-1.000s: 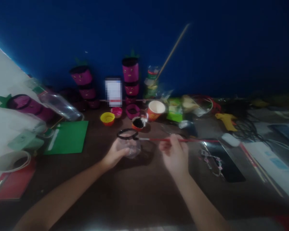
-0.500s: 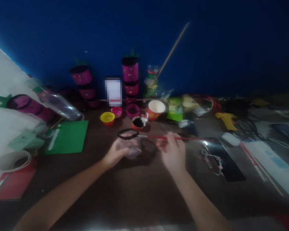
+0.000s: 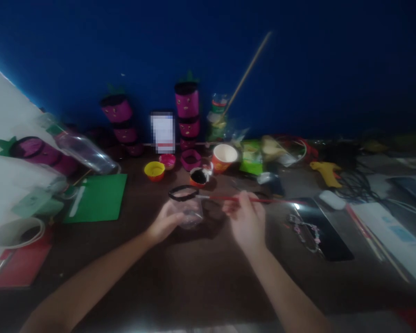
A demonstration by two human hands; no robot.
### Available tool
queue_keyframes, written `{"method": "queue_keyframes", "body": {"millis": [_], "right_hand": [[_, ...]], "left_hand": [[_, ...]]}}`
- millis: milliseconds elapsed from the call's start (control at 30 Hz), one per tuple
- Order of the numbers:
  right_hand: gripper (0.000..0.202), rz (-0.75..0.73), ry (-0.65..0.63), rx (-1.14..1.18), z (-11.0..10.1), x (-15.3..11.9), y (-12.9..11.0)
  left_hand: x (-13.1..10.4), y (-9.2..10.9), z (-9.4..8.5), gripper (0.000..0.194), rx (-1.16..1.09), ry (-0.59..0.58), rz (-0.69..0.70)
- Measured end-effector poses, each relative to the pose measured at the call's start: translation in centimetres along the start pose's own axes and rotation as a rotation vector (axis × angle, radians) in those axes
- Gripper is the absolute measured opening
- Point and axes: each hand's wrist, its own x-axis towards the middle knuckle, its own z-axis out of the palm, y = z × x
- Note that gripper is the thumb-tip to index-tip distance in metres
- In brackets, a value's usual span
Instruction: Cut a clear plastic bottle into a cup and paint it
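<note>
Nearer the person than the clear cup [image 3: 190, 216], the dark tabletop [image 3: 194, 282] offers a broad open stretch for a hand to pass. Beyond the cup, the yellow cup [image 3: 155, 171], black paint cup [image 3: 198, 176] and white-lined cup [image 3: 224, 158] crowd the way. Right of it, the red brush [image 3: 222, 198] crosses above the table, with the black phone [image 3: 327, 231] farther right.

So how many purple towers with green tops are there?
3: a tilted tower by the bottle, another left of the screen, a third right of it. More may be hidden.
</note>
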Motion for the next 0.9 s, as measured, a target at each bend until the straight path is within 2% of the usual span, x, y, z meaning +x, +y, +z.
{"method": "queue_keyframes", "body": {"millis": [200,367,433,600,700,900], "right_hand": [[0.035,-0.094,0.12,0.068,-0.6,1.2,-0.6],[0.036,-0.029,0.012,0.042,0.0,0.3,-0.3],[0.036,-0.017,0.006,0.027,0.0,0.2,-0.1],[0.038,-0.037,0.16,0.111,-0.5,1.3,-0.4],[0.04,-0.027,0.202,0.161,-0.6,1.7,-0.6],[0.037,0.014,0.195,0.188,-1.0,2.0,-0.8]], "left_hand": [[-0.1,0.4,0.5,0.05,-0.027,0.011,0.006],[-0.2,0.5,0.6,0.047,-0.012,0.011,0.004],[-0.2,0.6,0.6,0.05,-0.009,0.003,-0.005],[-0.4,1.0,0.5,0.06,-0.049,-0.025,-0.048],[-0.5,0.9,0.4,0.066,-0.05,-0.027,-0.053],[-0.4,1.0,0.0,0.05,-0.085,-0.037,-0.058]]}}
